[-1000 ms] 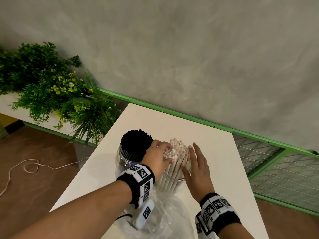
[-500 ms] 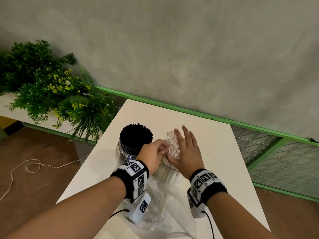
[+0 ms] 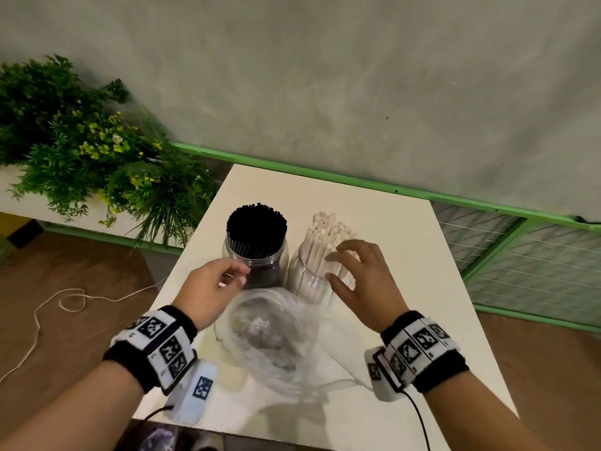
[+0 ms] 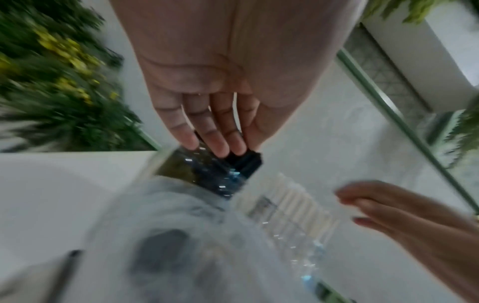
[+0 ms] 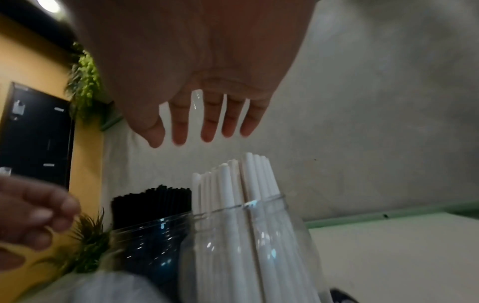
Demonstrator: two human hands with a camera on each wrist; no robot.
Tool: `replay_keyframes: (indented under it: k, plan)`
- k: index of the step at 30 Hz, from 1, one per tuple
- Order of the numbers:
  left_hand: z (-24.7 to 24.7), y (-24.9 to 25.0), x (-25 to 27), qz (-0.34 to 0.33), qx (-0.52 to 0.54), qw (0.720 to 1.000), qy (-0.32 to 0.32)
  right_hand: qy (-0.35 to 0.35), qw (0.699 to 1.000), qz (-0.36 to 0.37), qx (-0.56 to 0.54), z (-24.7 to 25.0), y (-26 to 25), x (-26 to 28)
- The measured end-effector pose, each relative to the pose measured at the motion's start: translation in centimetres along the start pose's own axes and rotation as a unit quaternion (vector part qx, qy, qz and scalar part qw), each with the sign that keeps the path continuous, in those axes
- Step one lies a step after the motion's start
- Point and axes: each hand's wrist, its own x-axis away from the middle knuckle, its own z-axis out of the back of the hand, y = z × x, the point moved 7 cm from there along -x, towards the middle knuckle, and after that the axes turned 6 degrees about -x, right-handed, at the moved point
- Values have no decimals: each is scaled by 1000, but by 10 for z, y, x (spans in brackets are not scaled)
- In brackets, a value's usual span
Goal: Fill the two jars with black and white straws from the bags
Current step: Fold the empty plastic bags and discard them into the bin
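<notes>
On a white table [image 3: 406,242], two jars side by side hold black straws [image 3: 257,227] and white straws [image 3: 328,236]; left hand [image 3: 208,288] loosely curled, right hand [image 3: 364,281] fingers spread, both holding nothing.

Two jars side by side on table [image 3: 406,242], left hand [image 3: 208,288] beside left jar [image 3: 255,255], right hand [image 3: 364,278] beside right jar [image 3: 309,278], bags [image 3: 270,333] between wrists

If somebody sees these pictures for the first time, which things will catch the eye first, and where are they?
Most striking are two clear jars side by side on the white table: the left jar packed with black straws, the right jar with white straws. The left hand and the right hand hover beside them, holding nothing. A crumpled clear plastic bag lies in front, and a leafy plant stands at the left.
</notes>
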Motion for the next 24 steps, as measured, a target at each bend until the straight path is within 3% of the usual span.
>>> replay_keyframes:
  k: [2,5,8,11,17,21,24]
  plan:
    - [9,-32,11,62,-45,997,8,-59,997,-9,-40,-9,-7,31]
    - [-7,-68,20,183,-6,980,-78,-184,975,-125,-2,-35,1,74]
    - [-32,-70,33,292,163,930,-152,-218,932,-283,58,-45,16,110]
    - [-35,-64,37,324,227,906,-149,-212,903,-368,58,-48,20,131]
    - [-32,-59,46,319,242,901,-169,-64,948,-311,-14,-35,-7,130]
    - [-29,-60,52,323,306,881,-159,2,959,-272,-82,-24,-25,130]
    - [-25,-58,55,304,297,888,-173,27,962,-241,-124,-19,-38,124]
